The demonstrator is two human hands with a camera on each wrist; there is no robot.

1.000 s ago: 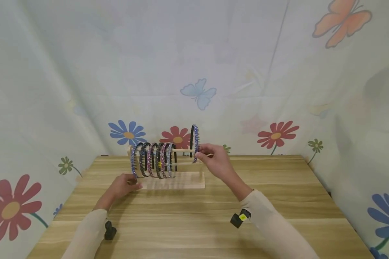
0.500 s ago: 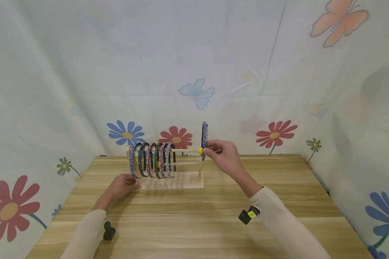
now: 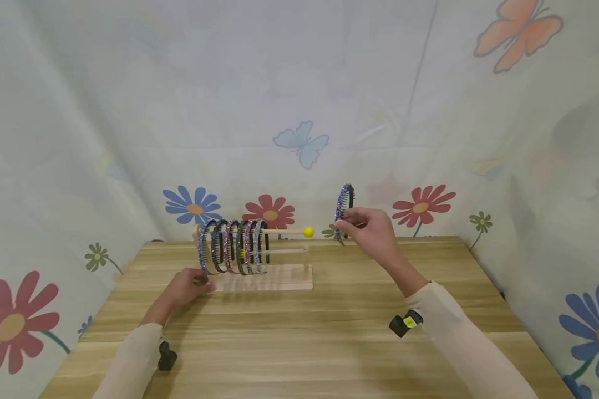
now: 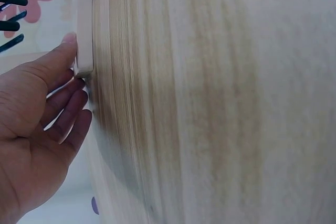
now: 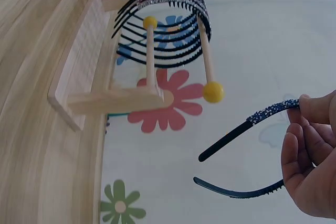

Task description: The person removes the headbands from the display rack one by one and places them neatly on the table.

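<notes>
- One glittery blue headband (image 5: 275, 110) is held in the air to the right of the wooden stand (image 3: 289, 277), apart from it, pinched in the right-hand grip (image 3: 374, 233); so small a hold might let it pivot or drop onto the bench (image 3: 289, 343).
- Both its tips hang free (springy, I would guess), so a leftward swing could snag one on the yellow ball (image 5: 213, 92), which is wider than the rod (image 5: 207, 53) it caps.
- Six other headbands (image 3: 248, 246) crowd the stand's left end; a knock could set them sliding or lock their teeth together.
- The left-hand grip (image 3: 182, 288) pinches the base at its left end only; were that hold lost, a bump at the far end might twist the stand.
</notes>
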